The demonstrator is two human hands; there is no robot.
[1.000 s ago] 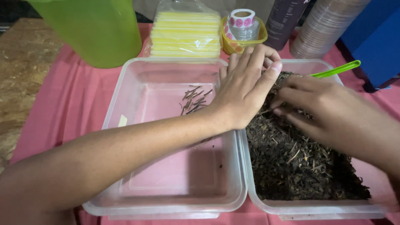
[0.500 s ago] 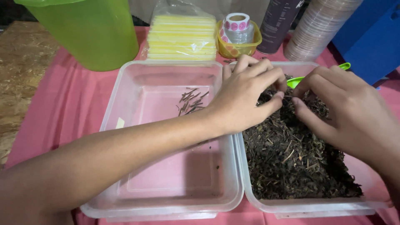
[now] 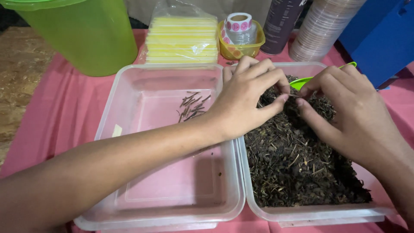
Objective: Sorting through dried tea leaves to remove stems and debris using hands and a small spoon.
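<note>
Two clear plastic tubs stand side by side on a pink cloth. The right tub (image 3: 327,212) is full of dark dried leaves and stems (image 3: 297,164). The left tub (image 3: 129,82) holds only a small heap of thin brown stems (image 3: 192,106). My left hand (image 3: 246,97) reaches across the tubs' shared edge, thumb and fingers pinched at the top of the dark heap. My right hand (image 3: 345,108) faces it, fingertips pinched in the same spot. What either pinch holds is too small to see. A green plastic scoop (image 3: 308,80) lies under my right fingers.
At the back stand a large green bucket (image 3: 82,34), a bagged stack of yellow sheets (image 3: 183,36), a yellow cup with a sticker roll (image 3: 239,28), a dark can (image 3: 280,23), a stack of clear lids (image 3: 323,30) and a blue box (image 3: 384,39). Bare board (image 3: 17,86) lies left.
Both hands have drawn together and curled into pinches over the far end of the dark heap. My right hand has moved up over the green scoop. The view has shifted slightly.
</note>
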